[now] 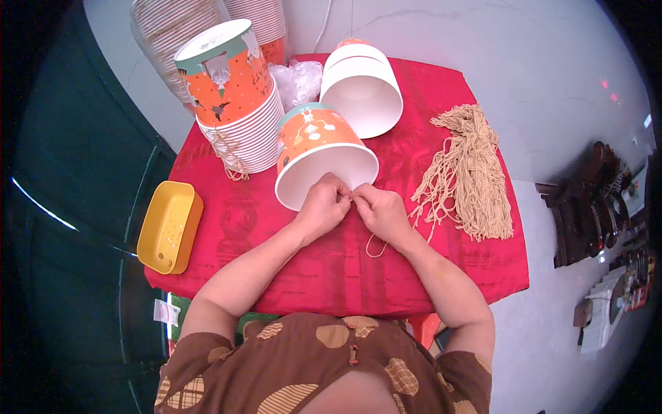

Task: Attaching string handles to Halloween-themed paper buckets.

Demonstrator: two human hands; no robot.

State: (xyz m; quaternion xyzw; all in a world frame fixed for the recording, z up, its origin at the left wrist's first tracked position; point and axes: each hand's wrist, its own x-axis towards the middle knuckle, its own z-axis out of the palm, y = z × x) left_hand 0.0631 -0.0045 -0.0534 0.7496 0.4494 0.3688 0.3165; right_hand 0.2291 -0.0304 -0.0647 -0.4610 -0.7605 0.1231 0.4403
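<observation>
An orange and teal paper bucket [318, 134] lies on its side in front of me, its white mouth turned my way. At its lower rim my left hand [323, 205] and my right hand [383, 212] meet, thumbs and fingertips pinched together on a tan cord [373, 252]. A loose loop of that cord hangs out below my right hand onto the red cloth. My fingers cover most of the point where the cord is held, so I cannot tell whether it is knotted or passes through the bucket wall.
On the red-covered table [427, 276], a bundle of tan cords [476, 179] lies to the right. More white-mouthed buckets [362, 103] lie behind. A tall bucket stack [245, 134] with cords hanging off it stands left, near a yellow plastic tub [171, 228] holding small bits. Clear plastic wrap [296, 81] sits between.
</observation>
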